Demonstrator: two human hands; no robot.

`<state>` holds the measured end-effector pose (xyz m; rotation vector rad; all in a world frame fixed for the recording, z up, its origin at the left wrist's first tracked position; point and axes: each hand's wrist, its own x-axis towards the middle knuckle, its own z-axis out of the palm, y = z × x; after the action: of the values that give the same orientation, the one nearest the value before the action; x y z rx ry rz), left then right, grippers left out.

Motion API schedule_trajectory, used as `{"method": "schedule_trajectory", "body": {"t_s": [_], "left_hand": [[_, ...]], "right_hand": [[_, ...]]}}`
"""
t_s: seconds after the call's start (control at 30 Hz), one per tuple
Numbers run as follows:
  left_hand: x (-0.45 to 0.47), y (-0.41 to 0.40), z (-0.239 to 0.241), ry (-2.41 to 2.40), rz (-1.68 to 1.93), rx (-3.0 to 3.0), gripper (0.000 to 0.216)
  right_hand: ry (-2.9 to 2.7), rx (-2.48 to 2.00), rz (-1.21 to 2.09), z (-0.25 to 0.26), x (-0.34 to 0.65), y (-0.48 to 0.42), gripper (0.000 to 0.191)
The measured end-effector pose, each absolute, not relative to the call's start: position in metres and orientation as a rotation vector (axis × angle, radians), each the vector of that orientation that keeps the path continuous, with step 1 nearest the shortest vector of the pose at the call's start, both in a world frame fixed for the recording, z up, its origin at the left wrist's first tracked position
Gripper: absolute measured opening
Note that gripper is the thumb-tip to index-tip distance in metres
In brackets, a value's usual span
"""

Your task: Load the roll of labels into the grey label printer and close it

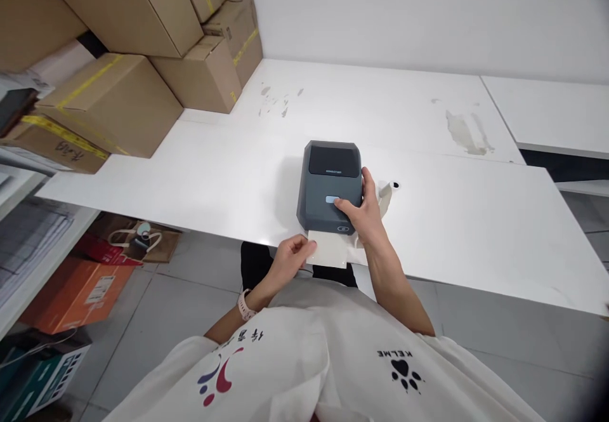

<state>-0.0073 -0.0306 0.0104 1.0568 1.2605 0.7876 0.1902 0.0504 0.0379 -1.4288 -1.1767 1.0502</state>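
A dark grey label printer (pixel 333 184) sits on the white table near its front edge. From its front side a blank white label strip (pixel 328 249) sticks out past the table edge. My left hand (pixel 289 258) pinches the left edge of this strip between thumb and fingers. Gripping the printer's right side is my right hand (pixel 365 209), its thumb on top beside a small light-coloured button or window (pixel 332 200). Just right of that hand lies a small white paper roll (pixel 389 188) with some loose strip.
Cardboard boxes (pixel 114 101) with yellow tape are stacked at the left and back left. A white wall (pixel 404 16) stands behind the table (pixel 228 181). On the floor at the left are an orange box (pixel 76 292) and a paper bag (pixel 162 244).
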Motion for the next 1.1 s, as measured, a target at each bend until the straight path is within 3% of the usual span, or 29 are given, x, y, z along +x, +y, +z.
{"method": "schedule_trajectory", "body": {"t_s": [0.1, 0.17, 0.3, 0.4, 0.6, 0.8, 0.93, 1.1], "left_hand": [[-0.008, -0.022, 0.016, 1.472, 1.147, 1.117, 0.032], [-0.004, -0.013, 0.020, 1.493, 1.252, 1.166, 0.038], [0.006, 0.000, 0.020, 1.342, 1.110, 1.219, 0.064], [0.010, 0.001, 0.014, 1.331, 1.097, 1.269, 0.067], [0.009, 0.012, 0.027, 1.304, 1.204, 1.392, 0.068], [0.007, 0.072, 0.061, 1.309, 1.368, 1.501, 0.058], [0.003, 0.102, 0.044, 1.493, 1.146, 1.512, 0.060], [0.003, 0.111, 0.016, 1.435, 0.989, 1.440, 0.067]], "right_hand": [[-1.244, -1.418, 1.008, 0.034, 0.193, 0.056, 0.106], [-1.287, -1.400, 1.018, 0.034, 0.194, 0.054, 0.106], [-1.265, -1.366, 1.068, 0.030, 0.194, 0.033, 0.092], [-1.243, -1.419, 1.006, 0.022, 0.192, 0.012, 0.080], [-1.361, -1.396, 0.842, 0.033, 0.195, 0.008, 0.073], [-1.486, -1.270, 0.528, 0.075, 0.205, 0.076, 0.074], [-1.578, -1.263, 0.313, 0.085, 0.212, 0.154, 0.080], [-1.616, -1.304, 0.298, 0.096, 0.220, 0.207, 0.083]]}}
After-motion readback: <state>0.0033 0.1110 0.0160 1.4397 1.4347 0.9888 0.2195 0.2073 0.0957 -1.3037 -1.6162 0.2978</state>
